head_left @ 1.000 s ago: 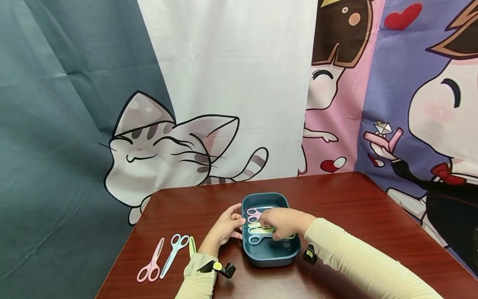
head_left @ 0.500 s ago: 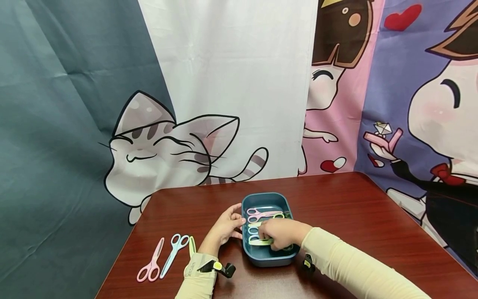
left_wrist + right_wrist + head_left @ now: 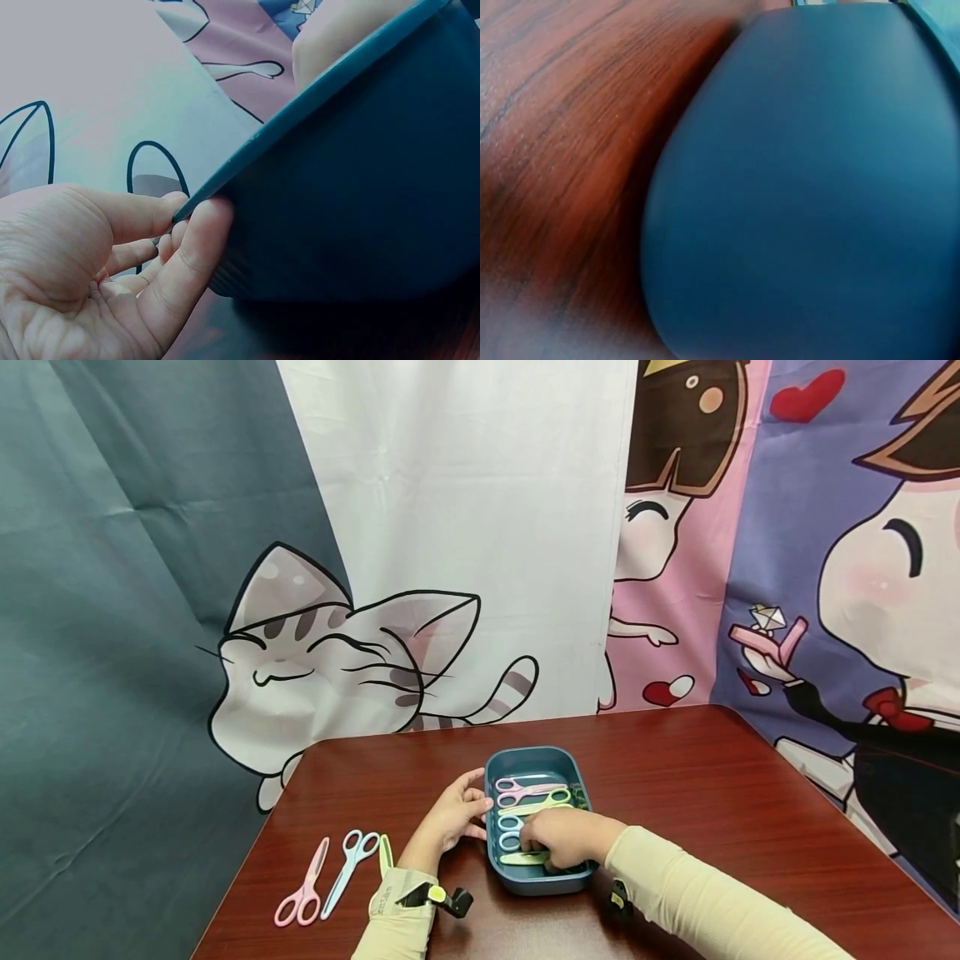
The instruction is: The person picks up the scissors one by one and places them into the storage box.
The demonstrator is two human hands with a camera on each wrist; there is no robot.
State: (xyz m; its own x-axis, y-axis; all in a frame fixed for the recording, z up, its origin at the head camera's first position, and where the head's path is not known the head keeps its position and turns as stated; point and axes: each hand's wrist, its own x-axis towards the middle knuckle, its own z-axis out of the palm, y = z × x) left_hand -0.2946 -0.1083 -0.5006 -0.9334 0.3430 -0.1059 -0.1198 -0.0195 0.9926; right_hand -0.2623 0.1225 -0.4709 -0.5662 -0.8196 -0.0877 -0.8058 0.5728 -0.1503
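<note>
A dark blue plastic bin (image 3: pixel 542 887) stands on the table, shown as a large outer wall (image 3: pixel 802 187) in the right wrist view. My left hand (image 3: pixel 454 812) pinches its left rim between thumb and fingers, seen closely at the rim (image 3: pixel 259 135) in the left wrist view. Inside the bin, pink scissors (image 3: pixel 536 790), yellow-green scissors (image 3: pixel 555 797) and light blue scissors (image 3: pixel 510 832) lie in a row from back to front. My right hand (image 3: pixel 562 837) reaches in with curled fingers on a second yellow-green pair of scissors (image 3: pixel 517 859); its handles are hidden beneath the hand.
Left of my left forearm, pink scissors (image 3: pixel 302 893) and light blue scissors (image 3: pixel 351 868) lie on the brown table (image 3: pixel 660 760). A yellow-green blade (image 3: pixel 386 853) shows beside the left sleeve. A printed cloth (image 3: pixel 480 527) hangs behind the table.
My right hand has moved toward the front of the bin with the yellow-green scissors, uncovering the pink, yellow-green and blue pairs behind. The left hand has stayed at the rim.
</note>
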